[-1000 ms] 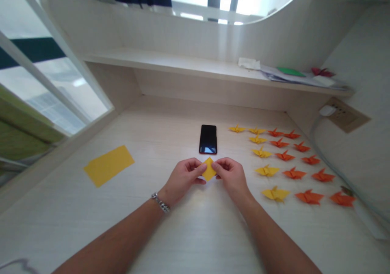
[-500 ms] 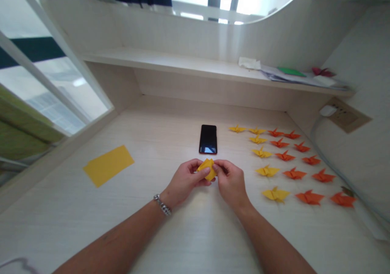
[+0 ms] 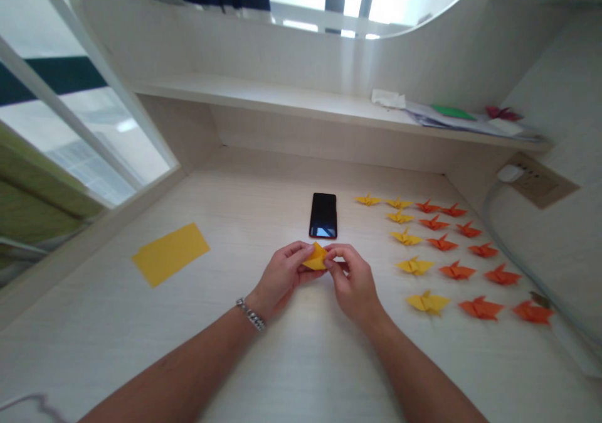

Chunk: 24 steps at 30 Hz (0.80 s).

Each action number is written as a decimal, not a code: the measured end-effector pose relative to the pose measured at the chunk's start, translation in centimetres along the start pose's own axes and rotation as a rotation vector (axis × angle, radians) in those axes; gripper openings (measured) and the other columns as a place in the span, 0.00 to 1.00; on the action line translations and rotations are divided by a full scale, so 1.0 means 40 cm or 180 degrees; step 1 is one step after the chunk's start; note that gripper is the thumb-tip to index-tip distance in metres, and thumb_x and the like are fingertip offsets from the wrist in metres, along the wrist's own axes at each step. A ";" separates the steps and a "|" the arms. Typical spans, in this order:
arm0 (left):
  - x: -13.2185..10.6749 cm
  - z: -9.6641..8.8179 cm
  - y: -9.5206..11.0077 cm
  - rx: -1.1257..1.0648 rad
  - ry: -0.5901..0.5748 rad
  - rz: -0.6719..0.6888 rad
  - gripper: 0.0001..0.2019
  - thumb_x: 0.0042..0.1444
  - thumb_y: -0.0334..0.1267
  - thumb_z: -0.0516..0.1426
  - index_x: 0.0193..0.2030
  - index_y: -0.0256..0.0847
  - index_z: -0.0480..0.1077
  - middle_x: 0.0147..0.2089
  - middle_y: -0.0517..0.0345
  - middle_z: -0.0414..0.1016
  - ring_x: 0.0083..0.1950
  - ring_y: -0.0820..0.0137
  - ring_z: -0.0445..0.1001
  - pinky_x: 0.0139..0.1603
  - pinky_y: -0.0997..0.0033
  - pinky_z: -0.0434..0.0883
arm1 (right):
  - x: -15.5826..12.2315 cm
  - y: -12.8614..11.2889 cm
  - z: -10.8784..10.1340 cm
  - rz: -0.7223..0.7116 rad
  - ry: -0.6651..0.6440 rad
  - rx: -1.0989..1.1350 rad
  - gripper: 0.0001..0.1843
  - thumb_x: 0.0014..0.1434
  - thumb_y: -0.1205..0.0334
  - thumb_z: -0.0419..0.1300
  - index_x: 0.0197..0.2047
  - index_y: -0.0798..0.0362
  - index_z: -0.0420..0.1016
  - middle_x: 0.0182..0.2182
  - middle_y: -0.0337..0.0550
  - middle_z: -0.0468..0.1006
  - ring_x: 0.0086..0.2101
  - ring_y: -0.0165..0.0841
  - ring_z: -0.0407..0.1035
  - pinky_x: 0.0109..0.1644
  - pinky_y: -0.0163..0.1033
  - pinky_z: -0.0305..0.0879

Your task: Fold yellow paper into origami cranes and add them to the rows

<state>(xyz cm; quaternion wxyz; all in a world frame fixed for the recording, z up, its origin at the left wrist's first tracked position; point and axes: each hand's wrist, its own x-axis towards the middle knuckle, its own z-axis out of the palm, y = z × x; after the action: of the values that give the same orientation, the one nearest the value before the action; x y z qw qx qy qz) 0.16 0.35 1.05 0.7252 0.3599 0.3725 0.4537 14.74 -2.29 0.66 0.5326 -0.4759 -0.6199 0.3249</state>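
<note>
From here, left hand (image 3: pixel 281 277) and right hand (image 3: pixel 353 280) both pinching folded yellow paper (image 3: pixel 315 257) over desk (image 3: pixel 305 373), near phone (image 3: pixel 323 214) — uneven pull from either grip could skew creases, maybe tear it

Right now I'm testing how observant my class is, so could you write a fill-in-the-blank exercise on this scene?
1. The left hand and right hand hold folded paper coloured ____.
2. The yellow paper birds number ____.
3. The other paper birds on the table are ____.
4. The phone has a screen that looks ____.

Missing words: yellow; six; orange; black.
</note>
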 end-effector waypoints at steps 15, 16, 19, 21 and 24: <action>-0.010 0.005 0.003 0.0211 -0.0299 0.0023 0.11 0.49 0.41 0.62 0.35 0.35 0.73 0.36 0.54 0.74 0.39 0.68 0.73 0.43 0.63 0.74 | 0.000 -0.005 -0.007 -0.0208 0.0208 -0.0173 0.09 0.56 0.69 0.56 0.34 0.48 0.77 0.36 0.43 0.76 0.39 0.36 0.70 0.46 0.42 0.67; -0.011 0.004 0.003 0.0188 -0.0315 0.0006 0.11 0.48 0.40 0.62 0.35 0.35 0.73 0.37 0.53 0.74 0.39 0.67 0.73 0.43 0.63 0.74 | -0.001 -0.004 -0.007 -0.0181 0.0223 -0.0161 0.09 0.56 0.68 0.56 0.34 0.48 0.77 0.36 0.43 0.77 0.39 0.36 0.71 0.46 0.42 0.67; -0.012 0.004 0.002 0.0131 -0.0371 -0.0039 0.10 0.48 0.39 0.63 0.36 0.35 0.73 0.37 0.52 0.74 0.39 0.67 0.74 0.43 0.63 0.74 | -0.005 -0.001 -0.006 -0.0091 0.0331 -0.0080 0.08 0.55 0.66 0.59 0.35 0.47 0.78 0.34 0.42 0.78 0.37 0.36 0.72 0.44 0.41 0.68; -0.012 0.002 0.002 0.0085 -0.0405 -0.0089 0.10 0.48 0.38 0.62 0.36 0.35 0.73 0.38 0.52 0.75 0.39 0.67 0.74 0.43 0.63 0.74 | -0.006 0.001 -0.004 -0.0084 0.0416 -0.0028 0.06 0.55 0.64 0.60 0.35 0.46 0.79 0.34 0.41 0.78 0.36 0.36 0.72 0.43 0.41 0.68; -0.010 0.000 0.002 0.0011 -0.0399 -0.0140 0.08 0.49 0.37 0.62 0.35 0.35 0.73 0.37 0.53 0.75 0.39 0.67 0.75 0.45 0.62 0.73 | -0.005 0.001 -0.004 -0.0218 0.0430 -0.0088 0.06 0.55 0.64 0.60 0.34 0.45 0.79 0.36 0.41 0.78 0.38 0.36 0.72 0.45 0.42 0.68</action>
<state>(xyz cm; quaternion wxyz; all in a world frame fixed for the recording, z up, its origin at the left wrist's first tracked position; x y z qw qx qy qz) 0.01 0.02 1.22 0.7563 0.3805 0.3350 0.4136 14.92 -2.48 0.58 0.5775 -0.4826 -0.6028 0.2650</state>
